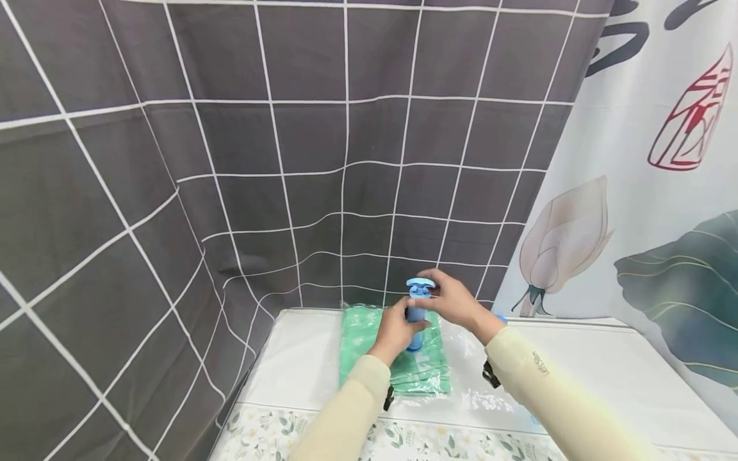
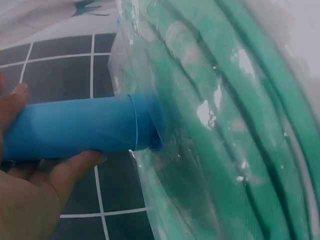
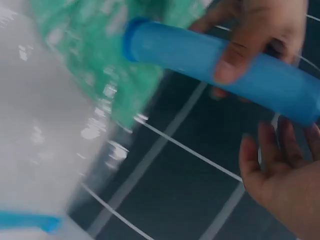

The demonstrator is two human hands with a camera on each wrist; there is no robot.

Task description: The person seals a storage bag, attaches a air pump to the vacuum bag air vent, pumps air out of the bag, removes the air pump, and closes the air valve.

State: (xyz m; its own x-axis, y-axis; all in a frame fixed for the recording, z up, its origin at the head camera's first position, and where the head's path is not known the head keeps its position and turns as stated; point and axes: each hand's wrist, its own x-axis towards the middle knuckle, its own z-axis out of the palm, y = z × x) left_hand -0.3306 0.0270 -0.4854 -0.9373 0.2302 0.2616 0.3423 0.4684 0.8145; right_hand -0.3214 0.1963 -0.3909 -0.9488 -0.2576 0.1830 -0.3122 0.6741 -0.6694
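Observation:
A blue hand pump [image 1: 415,314], a long cylinder with a T-shaped handle on top, stands over a clear plastic bag [image 1: 442,378] with folded green cloth [image 1: 360,339] inside. My left hand [image 1: 393,333] grips the pump's barrel around its middle, thumb on one side and fingers on the other. In the left wrist view the pump's lower end [image 2: 145,122] meets the bag's plastic. My right hand [image 1: 455,301] is up beside the handle. In the right wrist view its fingers [image 3: 267,152] are spread and loosely bent close to the barrel's upper end; the handle lies outside that view.
A white tabletop [image 1: 305,352] lies under the bag, with a flower-patterned strip [image 1: 450,443] along the near edge. Dark grid-patterned curtain [image 1: 311,134] hangs behind and at left, and a white printed curtain [image 1: 582,211] at right. A small blue object [image 1: 502,318] shows behind the right wrist.

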